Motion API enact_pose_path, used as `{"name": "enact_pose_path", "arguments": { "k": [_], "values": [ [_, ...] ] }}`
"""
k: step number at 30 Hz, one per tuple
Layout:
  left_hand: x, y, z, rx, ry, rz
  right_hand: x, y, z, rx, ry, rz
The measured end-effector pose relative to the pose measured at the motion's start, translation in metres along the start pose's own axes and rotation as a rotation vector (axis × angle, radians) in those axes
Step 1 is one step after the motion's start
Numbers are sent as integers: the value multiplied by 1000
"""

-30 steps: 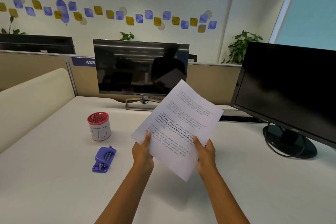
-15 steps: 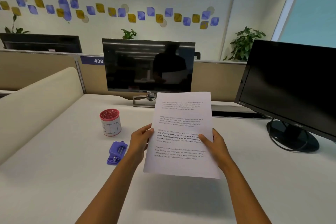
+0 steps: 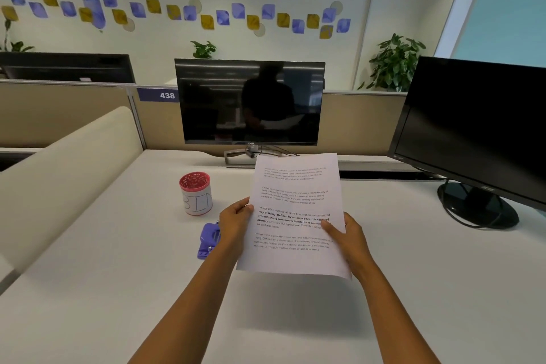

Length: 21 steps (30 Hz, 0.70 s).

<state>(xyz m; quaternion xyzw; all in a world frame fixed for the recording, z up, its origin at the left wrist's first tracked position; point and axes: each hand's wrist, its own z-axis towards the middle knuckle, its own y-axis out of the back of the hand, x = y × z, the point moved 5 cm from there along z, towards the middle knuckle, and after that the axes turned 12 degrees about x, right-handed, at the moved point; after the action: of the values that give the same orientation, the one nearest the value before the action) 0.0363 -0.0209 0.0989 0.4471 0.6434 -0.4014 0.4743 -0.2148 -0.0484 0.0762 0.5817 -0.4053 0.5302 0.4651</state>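
Observation:
A white printed sheet of paper [image 3: 295, 201] with several paragraphs of text is held upright above the white desk [image 3: 118, 289]. My left hand [image 3: 235, 223] grips its left edge, thumb on the front. My right hand [image 3: 347, 235] grips the right edge, thumb lying across the text. To the left of the sheet a small purple stapler [image 3: 208, 241] lies on the desk, partly hidden behind my left hand. Beyond it stands a white cup [image 3: 196, 195] marked "BIN" with a red top.
A dark Dell monitor [image 3: 249, 102] stands at the back of the desk. A second black monitor [image 3: 478, 127] on a round base [image 3: 477, 210] stands at the right. A beige padded divider [image 3: 59, 174] borders the left side. Partition walls and plants lie behind.
The sheet has turned from tilted to the right to upright and straight in front of me. Both hands kept their hold on it. The view has shifted slightly.

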Motion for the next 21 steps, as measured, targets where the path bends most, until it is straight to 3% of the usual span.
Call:
{"name": "enact_pose_path", "arguments": {
  "k": [6,11,21],
  "values": [
    [1,18,-1,-45,-47,66,2,5,-6,-10,1,27],
    [2,46,-9,-240,-141,313,-1,17,-6,-21,-11,25],
    [38,81,4,-315,98,433,-21,35,-3,0,-39,10]
  ]
}}
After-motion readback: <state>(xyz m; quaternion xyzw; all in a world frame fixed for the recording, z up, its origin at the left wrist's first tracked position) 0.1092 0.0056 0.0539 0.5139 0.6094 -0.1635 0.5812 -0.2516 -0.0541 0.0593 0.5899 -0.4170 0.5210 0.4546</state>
